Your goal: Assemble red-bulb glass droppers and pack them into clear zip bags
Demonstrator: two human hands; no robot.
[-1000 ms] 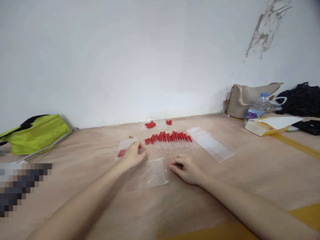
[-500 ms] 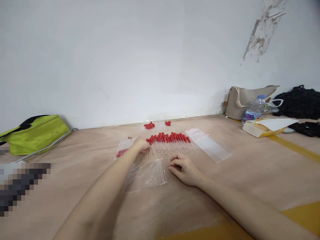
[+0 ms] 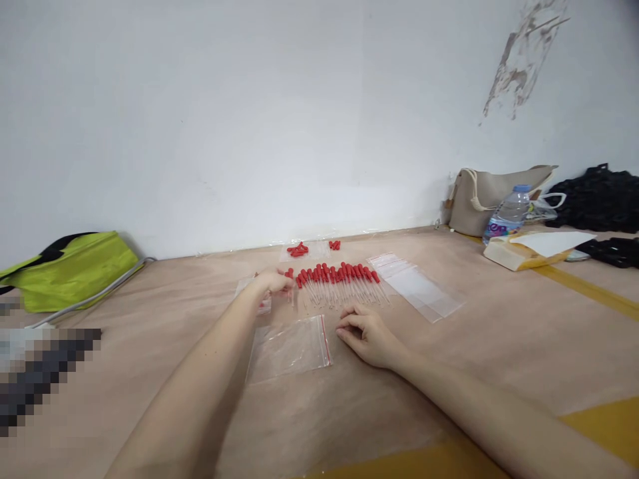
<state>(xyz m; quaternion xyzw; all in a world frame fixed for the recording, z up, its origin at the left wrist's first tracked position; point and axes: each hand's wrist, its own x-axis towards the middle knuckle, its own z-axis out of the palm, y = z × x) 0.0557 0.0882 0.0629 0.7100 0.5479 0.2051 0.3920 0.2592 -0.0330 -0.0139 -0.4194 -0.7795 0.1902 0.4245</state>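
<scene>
My left hand [image 3: 275, 282] is at the left end of a row, its fingers closed on a dropper with a red bulb [image 3: 289, 273] and a thin clear tube pointing down. Several more red-bulbed droppers [image 3: 344, 273] lie side by side on the table to its right. Partly behind my left hand and wrist is a clear bag [image 3: 264, 305] with red-bulbed pieces in it. My right hand [image 3: 367, 336] rests on the table below the row, thumb and index finger curled together, with nothing visible in them. Between my hands lies a flat clear zip bag [image 3: 289, 349] with a red seal line.
Loose red bulbs [image 3: 298, 249] lie on clear plastic near the wall. More zip bags [image 3: 417, 286] are stacked right of the row. At the right stand a water bottle [image 3: 509, 214], a grey bag [image 3: 474, 199] and a tissue pack [image 3: 514, 254]. A yellow-green bag [image 3: 80, 269] is at the left.
My left hand has shifted slightly left and up from the row, and the dropper in its fingers now shows apart from the others. My right hand has stayed put.
</scene>
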